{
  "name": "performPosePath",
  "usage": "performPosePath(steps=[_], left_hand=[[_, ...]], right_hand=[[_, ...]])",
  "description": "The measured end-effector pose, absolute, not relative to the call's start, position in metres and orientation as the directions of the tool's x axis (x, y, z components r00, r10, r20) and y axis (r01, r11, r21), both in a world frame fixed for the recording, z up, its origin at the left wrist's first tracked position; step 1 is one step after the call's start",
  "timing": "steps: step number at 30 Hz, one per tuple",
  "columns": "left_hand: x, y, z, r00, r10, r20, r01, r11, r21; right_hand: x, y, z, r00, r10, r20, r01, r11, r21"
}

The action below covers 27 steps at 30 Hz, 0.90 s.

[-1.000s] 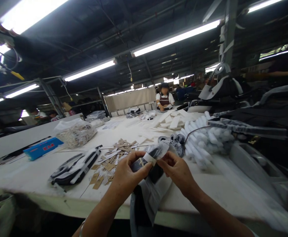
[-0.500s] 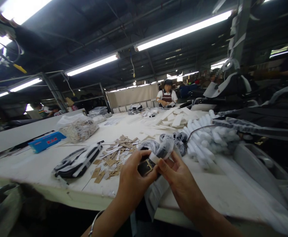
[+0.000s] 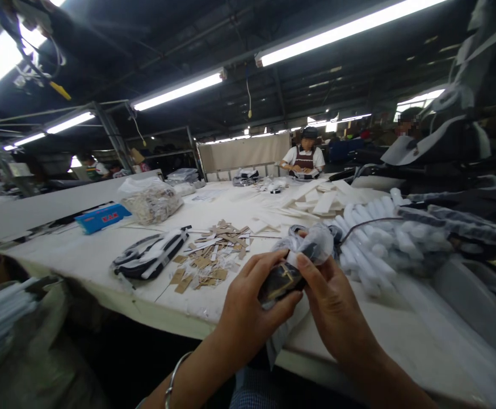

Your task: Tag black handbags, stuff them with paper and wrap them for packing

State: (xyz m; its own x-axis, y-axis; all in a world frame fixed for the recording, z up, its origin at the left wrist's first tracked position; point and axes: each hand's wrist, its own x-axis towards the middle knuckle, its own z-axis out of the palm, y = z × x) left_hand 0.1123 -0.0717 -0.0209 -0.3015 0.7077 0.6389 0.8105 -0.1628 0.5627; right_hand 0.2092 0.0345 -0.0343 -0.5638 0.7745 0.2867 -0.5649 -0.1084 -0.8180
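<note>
My left hand (image 3: 248,301) is closed around a dark strap (image 3: 278,280) with gold-coloured metal hardware, at the near edge of the table. My right hand (image 3: 335,295) grips the strap's other side, its thumb pressed by a short white band around the bundle. Beyond my fingers, a cloudy plastic wrapping (image 3: 319,243) covers more of the dark strap. Pale wrapped material hangs below my hands over the table edge. To their left lies a scattered pile of brown and white card pieces (image 3: 214,255).
A black-and-white bag piece (image 3: 151,254), a blue box (image 3: 103,217) and a plastic bag of small pieces (image 3: 152,201) lie on the left. White rolls (image 3: 375,241) and a grey bin (image 3: 469,301) stand right. Flat white strips (image 3: 316,199) lie farther back. Another person (image 3: 304,156) sits across the table.
My view has swung left, so the table things sit farther right. Both hands keep hold of the strap, which has tilted, showing more of its gold hardware.
</note>
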Motion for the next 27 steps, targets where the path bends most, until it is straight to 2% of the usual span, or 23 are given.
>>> performPosePath(steps=[5,8,10,13,15,17,19,24,25,27], left_hand=[[0.100,-0.095,-0.043,-0.416,0.716,0.561,0.730,-0.105,0.675],[0.092,-0.107,-0.064,-0.507,0.725,0.466,0.605,-0.086,0.792],[0.089,-0.113,-0.078,-0.560,0.727,0.398,0.484,-0.102,0.869],[0.090,-0.114,-0.093,-0.603,0.709,0.366,0.378,-0.151,0.914],[0.094,-0.109,-0.099,-0.619,0.684,0.385,0.352,-0.197,0.915],[0.101,-0.100,-0.103,-0.639,0.661,0.393,0.313,-0.244,0.918],[0.109,-0.090,-0.106,-0.653,0.655,0.380,0.243,-0.293,0.925],[0.108,-0.074,-0.109,-0.566,0.755,0.332,0.036,-0.379,0.925],[0.098,-0.074,-0.110,-0.566,0.755,0.331,0.052,-0.368,0.928],[0.067,-0.076,-0.114,-0.628,0.702,0.336,0.221,-0.253,0.942]], right_hand=[[0.221,0.059,-0.045,-0.648,0.691,0.321,-0.422,0.026,-0.906],[0.230,0.073,-0.073,-0.607,0.750,0.263,-0.261,0.125,-0.957],[0.234,0.081,-0.097,-0.524,0.809,0.265,-0.096,0.253,-0.963],[0.234,0.090,-0.131,-0.529,0.770,0.358,0.174,0.511,-0.842],[0.231,0.095,-0.148,-0.584,0.672,0.455,0.232,0.675,-0.700],[0.227,0.100,-0.159,-0.606,0.588,0.536,0.224,0.773,-0.594],[0.225,0.105,-0.165,-0.585,0.567,0.579,0.235,0.802,-0.548],[0.234,0.116,-0.168,-0.476,0.680,0.558,0.378,0.731,-0.568],[0.236,0.117,-0.169,-0.472,0.675,0.567,0.384,0.737,-0.557],[0.239,0.117,-0.172,-0.514,0.605,0.609,0.343,0.795,-0.500]])
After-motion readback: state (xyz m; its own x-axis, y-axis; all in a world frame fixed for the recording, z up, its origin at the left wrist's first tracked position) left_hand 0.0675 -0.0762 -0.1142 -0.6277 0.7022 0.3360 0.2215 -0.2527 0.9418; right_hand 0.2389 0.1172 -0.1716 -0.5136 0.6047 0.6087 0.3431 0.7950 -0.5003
